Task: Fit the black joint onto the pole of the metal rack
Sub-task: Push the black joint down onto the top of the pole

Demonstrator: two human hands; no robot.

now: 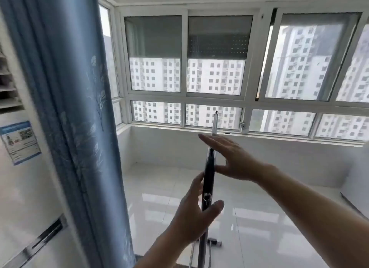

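Observation:
A long black joint (208, 173) sits around the upright silver pole (214, 124) of the metal rack, in the middle of the view. The pole's thin top end sticks out above it. My left hand (192, 211) grips the lower part of the black joint, thumb on the right side just below a round knob. My right hand (233, 160) is open with fingers spread flat; its thumb touches the joint's right side and its fingers pass in front of the pole. Lower rack tubes (199, 251) show below my left wrist.
A blue patterned curtain (79, 118) hangs close on the left, beside a white appliance (26, 168) with a label. White-framed windows (215, 100) and a low white wall stand ahead. Glossy white floor tiles (259, 217) spread beyond the rack.

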